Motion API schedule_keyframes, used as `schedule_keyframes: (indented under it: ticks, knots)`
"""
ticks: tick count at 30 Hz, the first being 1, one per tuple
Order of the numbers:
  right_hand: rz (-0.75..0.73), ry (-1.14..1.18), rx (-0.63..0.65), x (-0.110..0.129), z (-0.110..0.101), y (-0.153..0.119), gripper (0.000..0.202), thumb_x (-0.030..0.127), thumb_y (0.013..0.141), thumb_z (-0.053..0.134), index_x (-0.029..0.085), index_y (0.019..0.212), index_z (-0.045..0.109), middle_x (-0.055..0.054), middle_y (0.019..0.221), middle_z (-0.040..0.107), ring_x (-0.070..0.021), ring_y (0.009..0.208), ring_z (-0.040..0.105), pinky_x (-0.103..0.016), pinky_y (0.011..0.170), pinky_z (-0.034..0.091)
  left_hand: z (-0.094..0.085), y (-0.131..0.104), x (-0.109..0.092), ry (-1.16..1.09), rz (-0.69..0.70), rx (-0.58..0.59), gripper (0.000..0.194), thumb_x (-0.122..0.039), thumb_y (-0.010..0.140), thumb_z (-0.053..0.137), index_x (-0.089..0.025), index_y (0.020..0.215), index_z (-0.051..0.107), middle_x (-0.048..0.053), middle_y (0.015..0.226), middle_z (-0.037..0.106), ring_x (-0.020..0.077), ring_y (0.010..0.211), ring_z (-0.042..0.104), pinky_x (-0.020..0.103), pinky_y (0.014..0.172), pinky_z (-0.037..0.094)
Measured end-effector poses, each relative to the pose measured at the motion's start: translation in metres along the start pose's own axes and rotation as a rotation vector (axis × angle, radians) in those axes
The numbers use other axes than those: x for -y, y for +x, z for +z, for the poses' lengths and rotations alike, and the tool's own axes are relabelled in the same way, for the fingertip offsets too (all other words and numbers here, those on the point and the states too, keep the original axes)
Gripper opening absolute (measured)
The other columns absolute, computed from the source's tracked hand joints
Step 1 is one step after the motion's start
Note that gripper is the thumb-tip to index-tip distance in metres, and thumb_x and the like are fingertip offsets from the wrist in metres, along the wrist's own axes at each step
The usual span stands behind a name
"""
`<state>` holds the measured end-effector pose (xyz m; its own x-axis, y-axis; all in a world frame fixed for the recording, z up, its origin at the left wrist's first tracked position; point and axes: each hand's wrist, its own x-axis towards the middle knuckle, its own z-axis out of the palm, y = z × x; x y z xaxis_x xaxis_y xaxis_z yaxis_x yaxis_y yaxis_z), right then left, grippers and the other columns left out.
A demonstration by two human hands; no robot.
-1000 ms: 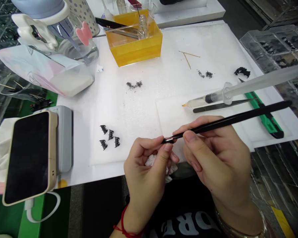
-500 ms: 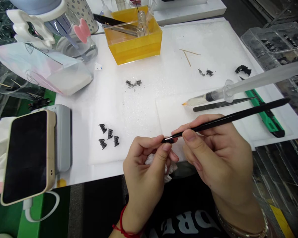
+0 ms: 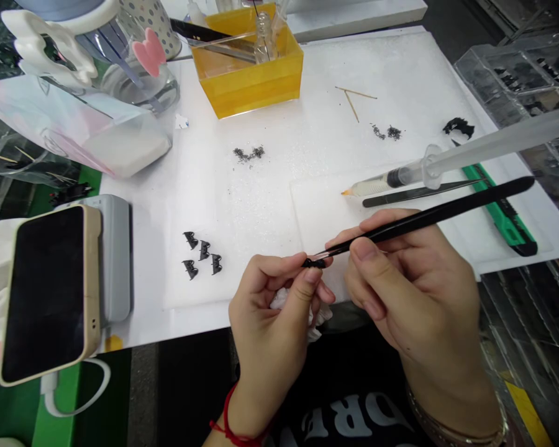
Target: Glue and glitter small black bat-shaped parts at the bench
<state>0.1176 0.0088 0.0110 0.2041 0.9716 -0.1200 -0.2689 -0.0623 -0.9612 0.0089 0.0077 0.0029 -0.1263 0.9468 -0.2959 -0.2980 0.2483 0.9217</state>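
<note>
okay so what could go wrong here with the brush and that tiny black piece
The small black piece is pinched only at the left hand's fingertips, so the brush in the right hand might knock it loose. The brush's long handle also passes close to the syringe and could nudge it.

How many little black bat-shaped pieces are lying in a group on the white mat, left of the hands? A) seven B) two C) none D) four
D: four small black bat-shaped pieces lie close together on the white mat, left of the left hand, which pinches another small black piece at the tip of the brush held by the right hand.
</note>
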Motion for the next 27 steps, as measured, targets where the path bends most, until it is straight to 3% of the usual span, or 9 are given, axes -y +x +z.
schedule_keyframes:
  ticks: [6, 27]
  knots:
    - [0.014, -0.024, 0.014, -0.0011, -0.0009, 0.0011, 0.008, 0.02, 0.087, 0.061, 0.022, 0.092, 0.055, 0.0, 0.086, 0.071, 0.0, 0.038, 0.044, -0.013, 0.033, 0.037, -0.0002, -0.0003, -0.0005, 0.026, 0.007, -0.007, 0.014, -0.009, 0.078, 0.069, -0.02, 0.079, 0.061, -0.003, 0.055, 0.066, 0.0064, 0.042, 0.052, 0.013, 0.039, 0.039]
    - [-0.037, -0.009, 0.007, -0.0047, 0.0054, 0.0042, 0.011, 0.016, 0.086, 0.061, 0.024, 0.092, 0.055, 0.005, 0.069, 0.063, -0.0026, 0.04, 0.047, -0.015, 0.037, 0.041, -0.0039, 0.0018, 0.0024, 0.027, 0.012, 0.045, 0.013, -0.011, 0.079, 0.07, -0.021, 0.08, 0.062, -0.003, 0.059, 0.069, 0.0062, 0.046, 0.056, 0.012, 0.042, 0.042]
